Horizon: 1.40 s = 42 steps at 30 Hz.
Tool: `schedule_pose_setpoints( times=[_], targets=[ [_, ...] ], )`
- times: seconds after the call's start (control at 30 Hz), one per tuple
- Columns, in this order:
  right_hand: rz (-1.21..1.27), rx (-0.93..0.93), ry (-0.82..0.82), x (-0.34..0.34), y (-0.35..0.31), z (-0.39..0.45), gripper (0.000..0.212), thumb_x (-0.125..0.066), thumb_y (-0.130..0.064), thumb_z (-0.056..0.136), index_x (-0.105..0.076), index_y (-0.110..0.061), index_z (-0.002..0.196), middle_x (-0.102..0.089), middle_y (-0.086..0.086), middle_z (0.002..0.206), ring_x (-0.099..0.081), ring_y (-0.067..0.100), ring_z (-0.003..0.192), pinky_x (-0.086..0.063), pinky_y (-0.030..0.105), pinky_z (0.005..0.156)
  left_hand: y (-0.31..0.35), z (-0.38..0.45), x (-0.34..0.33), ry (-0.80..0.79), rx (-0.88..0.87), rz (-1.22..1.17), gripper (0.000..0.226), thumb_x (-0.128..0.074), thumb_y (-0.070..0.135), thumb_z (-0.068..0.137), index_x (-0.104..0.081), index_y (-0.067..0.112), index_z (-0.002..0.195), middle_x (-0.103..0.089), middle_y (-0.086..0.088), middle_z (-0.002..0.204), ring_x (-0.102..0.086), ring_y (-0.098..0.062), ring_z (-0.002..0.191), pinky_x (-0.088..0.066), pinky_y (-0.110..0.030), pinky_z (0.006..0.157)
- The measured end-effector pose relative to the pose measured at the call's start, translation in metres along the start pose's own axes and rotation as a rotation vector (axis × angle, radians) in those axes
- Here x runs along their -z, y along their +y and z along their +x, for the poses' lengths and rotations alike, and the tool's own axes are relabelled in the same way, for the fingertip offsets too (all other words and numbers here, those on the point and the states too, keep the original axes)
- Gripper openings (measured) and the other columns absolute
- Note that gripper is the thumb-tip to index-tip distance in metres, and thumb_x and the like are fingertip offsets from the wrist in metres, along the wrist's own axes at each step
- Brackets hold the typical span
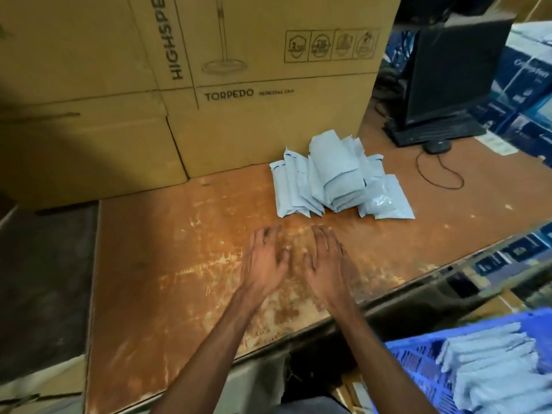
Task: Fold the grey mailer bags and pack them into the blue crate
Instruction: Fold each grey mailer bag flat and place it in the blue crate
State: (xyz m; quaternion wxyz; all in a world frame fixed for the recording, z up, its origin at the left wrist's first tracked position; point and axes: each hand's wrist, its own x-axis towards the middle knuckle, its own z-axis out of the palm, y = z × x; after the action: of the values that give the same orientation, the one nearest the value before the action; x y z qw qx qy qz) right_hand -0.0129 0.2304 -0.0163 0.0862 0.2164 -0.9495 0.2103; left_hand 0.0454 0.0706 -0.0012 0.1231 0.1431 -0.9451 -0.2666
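Two hands over the bare worn table [155, 264], left hand [264, 258] and right hand [325, 261] both empty, fingers spread, palms down. One pile of grey mailer bags [334, 180] sits near the cardboard box [239, 115], well beyond the fingertips; exact count unclear, most long axes run toward/away from the person. Blue crate [418, 363] at lower right holds more folded bags [493, 366].

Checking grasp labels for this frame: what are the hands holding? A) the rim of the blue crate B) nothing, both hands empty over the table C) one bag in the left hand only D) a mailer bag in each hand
B: the left hand and right hand hover open over the bare table, short of the pile of grey mailer bags; the blue crate sits off to the lower right.
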Motion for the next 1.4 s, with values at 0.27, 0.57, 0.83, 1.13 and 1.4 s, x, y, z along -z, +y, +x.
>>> schedule_pose_setpoints(
  times=[0.27,0.57,0.83,1.13,1.4],
  targets=[
    [0.096,0.082,-0.080,-0.011,0.039,0.061,0.060,-0.040,-0.040,0.100,-0.044,-0.013,0.153,-0.043,0.010,0.156,-0.049,0.029,0.139,-0.045,0.049,0.112,0.015,0.068,-0.033,-0.013,0.386,-0.276,0.041,-0.060,0.029,0.091,-0.058,0.023,0.131,-0.065,-0.007,0.121,-0.062,-0.032,0.112,-0.052,-0.041,0.095],
    [0.145,0.069,-0.101,-0.025,0.039,0.073,0.059,-0.059,-0.029,0.097,-0.046,-0.014,0.153,-0.047,0.005,0.153,-0.052,0.024,0.135,-0.045,0.044,0.111,-0.001,0.142,-0.062,0.084,0.803,-0.725,0.051,-0.076,0.049,0.072,-0.065,0.017,0.110,-0.074,-0.004,0.094,-0.071,-0.030,0.082,-0.060,-0.046,0.077],
    [0.153,0.100,-0.100,-0.033,0.022,0.053,0.053,-0.054,-0.035,0.102,-0.047,-0.015,0.150,-0.053,0.006,0.146,-0.057,0.025,0.124,-0.050,0.042,0.103,-0.005,0.099,-0.040,0.115,0.819,-0.726,0.021,-0.073,0.007,0.090,-0.066,0.005,0.109,-0.074,-0.009,0.090,-0.066,-0.025,0.068,-0.052,-0.038,0.063],
    [0.265,0.054,-0.129,-0.058,-0.024,0.029,0.054,-0.049,-0.046,0.102,-0.050,-0.012,0.144,-0.051,0.012,0.139,-0.056,0.034,0.116,-0.051,0.047,0.091,-0.019,-0.012,-0.025,0.038,0.738,-0.856,0.026,-0.077,0.016,0.077,-0.059,0.027,0.092,-0.073,-0.019,0.089,-0.070,-0.044,0.079,-0.058,-0.056,0.070],
    [0.276,0.178,-0.150,-0.067,-0.022,0.024,0.053,-0.047,-0.039,0.100,-0.052,-0.010,0.144,-0.047,0.010,0.146,-0.046,0.031,0.136,-0.047,0.049,0.107,-0.055,-0.041,0.026,0.303,0.241,-0.118,0.026,-0.058,0.025,0.098,-0.061,0.018,0.123,-0.063,0.000,0.118,-0.056,-0.017,0.112,-0.047,-0.033,0.090]
  ],
)
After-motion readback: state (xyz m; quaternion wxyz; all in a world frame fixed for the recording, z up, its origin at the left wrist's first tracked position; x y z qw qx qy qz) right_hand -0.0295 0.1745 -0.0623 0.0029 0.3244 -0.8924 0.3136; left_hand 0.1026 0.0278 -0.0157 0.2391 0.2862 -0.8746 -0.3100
